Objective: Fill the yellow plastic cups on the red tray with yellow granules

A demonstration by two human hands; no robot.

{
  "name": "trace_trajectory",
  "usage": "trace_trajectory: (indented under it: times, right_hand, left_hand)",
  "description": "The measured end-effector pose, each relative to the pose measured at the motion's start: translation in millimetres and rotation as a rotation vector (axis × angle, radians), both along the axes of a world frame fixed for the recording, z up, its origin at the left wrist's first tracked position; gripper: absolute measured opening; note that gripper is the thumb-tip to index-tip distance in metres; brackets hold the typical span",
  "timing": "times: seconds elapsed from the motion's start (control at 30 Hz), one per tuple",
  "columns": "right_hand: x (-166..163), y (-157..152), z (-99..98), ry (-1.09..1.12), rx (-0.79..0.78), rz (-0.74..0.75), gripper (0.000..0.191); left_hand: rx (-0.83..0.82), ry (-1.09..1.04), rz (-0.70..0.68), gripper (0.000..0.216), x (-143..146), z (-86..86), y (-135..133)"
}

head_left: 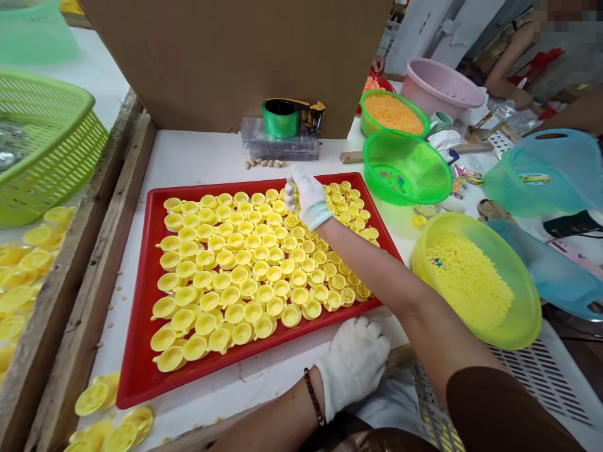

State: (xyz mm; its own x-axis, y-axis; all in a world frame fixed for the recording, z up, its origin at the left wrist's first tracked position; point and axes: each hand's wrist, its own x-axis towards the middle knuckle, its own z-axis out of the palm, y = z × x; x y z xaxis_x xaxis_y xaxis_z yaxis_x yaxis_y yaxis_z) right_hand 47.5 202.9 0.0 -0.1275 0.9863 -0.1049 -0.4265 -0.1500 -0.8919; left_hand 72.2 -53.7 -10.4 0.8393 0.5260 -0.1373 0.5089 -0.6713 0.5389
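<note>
A red tray (133,326) holds rows of small yellow cups with side handles (206,323). Cups toward its right side have small yellow pieces in them, while those at the left look hollow. My right hand (308,194), in a white glove, is over the tray's far side, its fingers curled round small yellow pieces (295,199) that show at the fingertips. By the tray's near edge, my left hand (355,361) rests gloved on the table edge, palm down with nothing visible in it. Its fingers lie loosely bent and slightly apart.
A yellow basin (532,314) of small yellow pieces stands right, near a green basin (407,166) and a bowl of orange pieces (393,113). Behind the tray are a tape dispenser (281,119) and a cardboard panel (235,63). A wooden rail (89,276) runs left. Another person's arm (506,69) shows.
</note>
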Motion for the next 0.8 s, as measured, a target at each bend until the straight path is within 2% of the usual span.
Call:
trace_trajectory:
  times: [0.1,0.2,0.33,0.47,0.67,0.8]
  right_hand:
    - [2.6,-5.2,7.5,0.026,-0.046,0.010,0.052]
    - [6.8,-14.4,10.3,0.022,-0.027,0.034,0.051]
    - [10.7,-23.5,-0.3,-0.022,0.060,0.059,0.050]
    - [10.7,-23.3,-9.7,-0.022,0.058,0.039,0.051]
    - [15.6,-24.5,8.1,0.017,-0.084,0.049,0.056]
    - [26.0,-39.2,14.4,-0.022,-0.077,0.074,0.056]
  left_hand:
    - [-0.005,0.007,-0.004,0.023,0.1,0.9,-0.1]
    - [0.005,-0.008,-0.001,0.020,0.4,-1.0,-1.0]
    - [0.024,-0.018,0.014,0.019,0.7,-3.0,-2.0]
    - [0.028,-0.025,0.024,0.019,1.1,-4.1,-2.3]
    - [0.043,-0.031,0.021,0.020,1.1,-5.2,-2.9]
    - [0.048,-0.028,0.019,0.018,1.3,-3.7,-2.7]
